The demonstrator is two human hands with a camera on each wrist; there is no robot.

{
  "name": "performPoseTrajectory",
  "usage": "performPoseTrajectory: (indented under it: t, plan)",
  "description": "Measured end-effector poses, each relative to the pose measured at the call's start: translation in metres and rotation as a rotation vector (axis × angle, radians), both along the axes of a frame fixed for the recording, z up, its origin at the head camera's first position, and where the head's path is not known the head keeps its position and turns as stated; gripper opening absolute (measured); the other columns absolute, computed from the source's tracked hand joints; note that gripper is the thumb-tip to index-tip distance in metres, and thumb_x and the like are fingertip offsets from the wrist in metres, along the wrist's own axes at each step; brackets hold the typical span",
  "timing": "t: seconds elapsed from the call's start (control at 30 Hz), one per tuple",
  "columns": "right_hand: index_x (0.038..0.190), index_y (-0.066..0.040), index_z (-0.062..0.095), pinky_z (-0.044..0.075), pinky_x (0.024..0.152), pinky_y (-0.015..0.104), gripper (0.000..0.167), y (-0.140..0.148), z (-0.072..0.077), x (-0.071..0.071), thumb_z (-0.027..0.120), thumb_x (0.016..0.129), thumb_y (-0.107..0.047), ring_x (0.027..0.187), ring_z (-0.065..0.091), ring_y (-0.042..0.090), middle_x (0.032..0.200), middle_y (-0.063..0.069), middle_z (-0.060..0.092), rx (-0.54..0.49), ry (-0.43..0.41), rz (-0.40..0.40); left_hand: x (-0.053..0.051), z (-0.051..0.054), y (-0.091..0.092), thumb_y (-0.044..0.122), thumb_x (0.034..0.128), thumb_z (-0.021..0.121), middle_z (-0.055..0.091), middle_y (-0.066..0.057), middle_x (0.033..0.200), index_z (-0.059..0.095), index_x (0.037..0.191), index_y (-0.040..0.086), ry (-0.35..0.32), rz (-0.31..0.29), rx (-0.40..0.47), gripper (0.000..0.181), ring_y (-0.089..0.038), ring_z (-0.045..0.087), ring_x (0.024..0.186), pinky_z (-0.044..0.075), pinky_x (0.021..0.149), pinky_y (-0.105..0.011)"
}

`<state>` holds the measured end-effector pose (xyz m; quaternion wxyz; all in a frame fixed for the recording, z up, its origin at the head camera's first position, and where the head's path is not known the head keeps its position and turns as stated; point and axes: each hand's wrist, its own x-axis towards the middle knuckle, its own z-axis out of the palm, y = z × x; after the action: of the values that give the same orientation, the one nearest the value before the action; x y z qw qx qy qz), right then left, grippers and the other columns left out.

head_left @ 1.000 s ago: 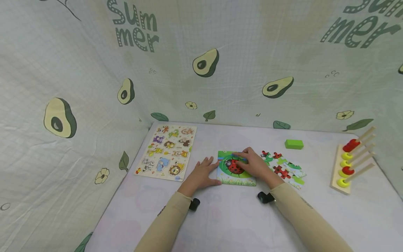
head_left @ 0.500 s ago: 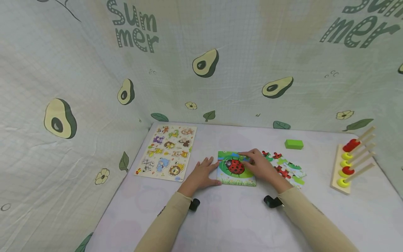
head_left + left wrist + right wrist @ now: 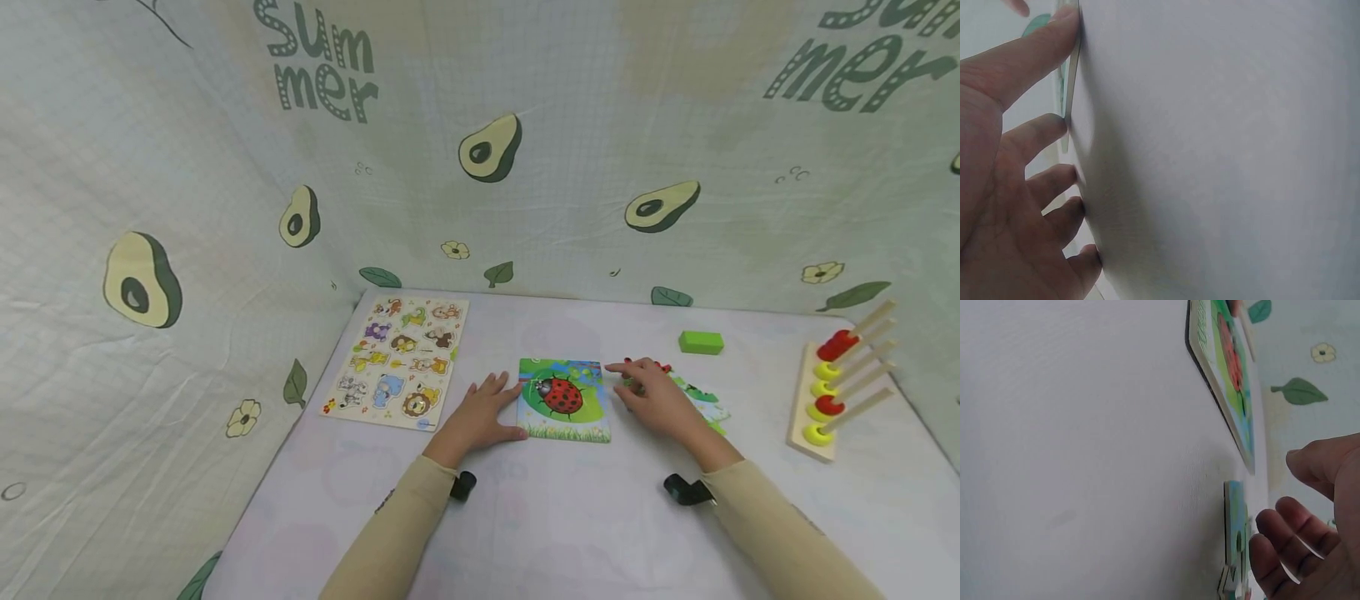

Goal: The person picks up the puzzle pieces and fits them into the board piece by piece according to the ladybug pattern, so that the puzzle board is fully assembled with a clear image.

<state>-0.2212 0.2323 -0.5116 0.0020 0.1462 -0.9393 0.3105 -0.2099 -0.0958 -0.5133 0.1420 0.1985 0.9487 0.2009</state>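
Observation:
A square ladybird puzzle board lies flat on the table, a red ladybird on green in its middle. My left hand rests at its left edge with fingers spread, and the thumb touches the board's lower left corner. In the left wrist view the fingertips press on the tabletop. My right hand hovers just right of the board, its fingers loosely bent and holding nothing. Under and beyond it lie loose jigsaw pieces, partly hidden by the hand. The right wrist view shows a blue-green piece below the fingers.
An animal peg puzzle board lies at the back left. Behind the loose pieces sits a green block. A wooden peg stand with red and yellow rings is at the right. A patterned cloth hangs behind the table.
My right hand has lifted off the ladybird board and moved right, towards the loose pieces, so the board's upper right part now shows. The left hand stays in place.

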Motion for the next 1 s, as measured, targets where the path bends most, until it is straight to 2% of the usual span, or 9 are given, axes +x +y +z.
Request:
performPoseTrajectory:
  t: [0.27,0.5,0.8,1.0]
  plan:
    - [0.137,-0.004,0.062,0.043,0.065,0.031,0.041,0.026,-0.001,0.007,0.067,0.098,-0.011,0.078,0.051,0.017,0.102,0.011,0.058,-0.003,0.007,-0.019,-0.001,-0.001,0.000,0.052,0.0870,0.076,0.022,-0.008,0.168,0.039,0.158,0.022,-0.002,0.001,-0.005,0.086,-0.028,0.012,0.156,0.009,0.127,-0.049]
    - [0.135,0.000,0.062,0.043,0.065,0.031,0.041,0.033,-0.002,0.011,0.070,0.095,-0.009,0.079,0.051,0.016,0.102,0.011,0.062,0.013,0.026,-0.006,-0.001,0.001,0.001,0.051,0.0872,0.076,0.022,-0.008,0.168,0.039,0.159,0.022,-0.003,0.006,-0.012,0.085,-0.028,0.012,0.156,0.009,0.127,-0.049]
    - [0.137,-0.004,0.062,0.038,0.066,0.031,0.049,0.033,-0.006,0.010,0.076,0.090,-0.009,0.078,0.047,0.018,0.094,0.007,0.057,0.047,0.003,0.003,0.000,0.002,0.000,0.051,0.0873,0.077,0.023,-0.009,0.168,0.039,0.158,0.022,0.002,0.004,-0.008,0.085,-0.029,0.013,0.156,0.010,0.127,-0.049]
    - [0.139,-0.005,0.060,0.036,0.064,0.031,0.051,0.032,-0.006,0.010,0.075,0.091,-0.011,0.076,0.045,0.017,0.088,0.004,0.053,0.084,-0.012,0.018,-0.001,0.000,0.000,0.052,0.0873,0.076,0.022,-0.008,0.168,0.039,0.159,0.023,0.005,0.005,-0.017,0.086,-0.028,0.012,0.156,0.009,0.127,-0.049]
